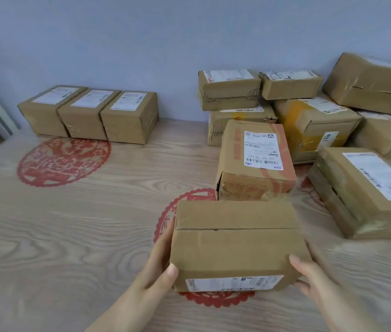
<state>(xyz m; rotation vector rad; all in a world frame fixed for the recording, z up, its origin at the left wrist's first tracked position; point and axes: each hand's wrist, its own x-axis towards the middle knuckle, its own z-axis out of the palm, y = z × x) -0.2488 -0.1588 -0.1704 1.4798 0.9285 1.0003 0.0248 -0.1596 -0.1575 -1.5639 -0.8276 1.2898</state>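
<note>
A cardboard box (235, 245) sat in the near middle of the wooden counter (70, 236), held between both hands. The left hand (158, 262) gripped its left end, with the thumb laid over the near top corner and the fingers running along the side. The right hand (314, 276) gripped the right end, with the thumb resting on the top edge and the fingers curled beside and below the box. Whether the box rested on the counter or hung just above it could not be told. Its taped seam faced up, and a white shipping label (232, 282) ran along the side nearest the person.

A red paper-cut design (165, 219) showed from under the box on its left and near sides. A second red design (62, 161) lay further back on the left. Behind that one, a row of three boxes (86, 113) stood side by side against the blue wall (141, 44), each with a label on top.

Just behind the held box stood a labelled box (254, 159) with red printing. A pile of boxes (314, 123) filled the back right corner, and a flat box (362, 190) lay near the right edge.
</note>
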